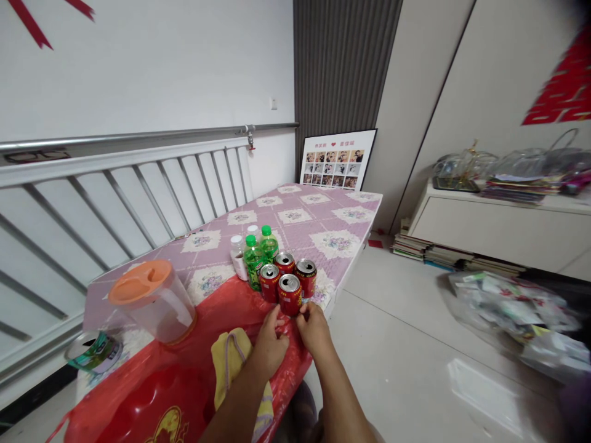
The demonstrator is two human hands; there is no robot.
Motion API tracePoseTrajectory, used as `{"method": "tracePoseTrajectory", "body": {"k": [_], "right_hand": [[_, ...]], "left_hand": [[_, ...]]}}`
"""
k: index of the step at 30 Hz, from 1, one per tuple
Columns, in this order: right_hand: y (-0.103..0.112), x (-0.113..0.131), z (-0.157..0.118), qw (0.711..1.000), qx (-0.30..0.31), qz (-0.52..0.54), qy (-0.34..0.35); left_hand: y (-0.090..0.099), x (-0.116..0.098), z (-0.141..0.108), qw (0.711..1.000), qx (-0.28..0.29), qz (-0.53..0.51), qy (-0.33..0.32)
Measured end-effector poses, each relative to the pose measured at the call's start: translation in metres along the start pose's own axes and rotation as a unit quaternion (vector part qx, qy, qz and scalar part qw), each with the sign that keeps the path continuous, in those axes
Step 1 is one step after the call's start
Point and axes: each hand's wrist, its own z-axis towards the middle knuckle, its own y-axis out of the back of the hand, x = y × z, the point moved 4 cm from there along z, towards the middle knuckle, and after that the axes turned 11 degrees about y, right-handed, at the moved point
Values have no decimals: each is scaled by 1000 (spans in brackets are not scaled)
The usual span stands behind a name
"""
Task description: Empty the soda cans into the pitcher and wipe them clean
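Several opened red cans stand grouped near the table's right edge. The nearest red can (290, 296) has my left hand (271, 337) just in front of its lower left, fingers apart and holding nothing. My right hand (314, 327) is at the lower right of that same can, its fingers bent together near the base; whether they touch it or pinch anything is too small to tell. Behind the cans on the left are two green bottles (253, 263) and two white-capped clear bottles (239, 258). A yellow cloth (229, 360) lies beside my left forearm on red plastic sheeting (226, 307).
An orange-lidded pitcher (168, 311) and a green tin (99, 352) stand on the left of the patterned table (295, 215). A red basin (159, 394) is at the near left. Plastic bags (517, 307) lie on the floor at right.
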Motion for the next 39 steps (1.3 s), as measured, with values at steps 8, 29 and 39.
{"method": "tracePoseTrajectory", "body": {"k": [8, 29, 39], "right_hand": [[8, -4, 5, 999, -25, 28, -34], [12, 13, -17, 986, -84, 138, -42], [-31, 71, -65, 994, 64, 65, 52]], "left_hand": [[-1, -6, -1, 999, -30, -27, 0], [118, -60, -188, 982, 11, 96, -164], [257, 22, -261, 989, -142, 29, 1]]}}
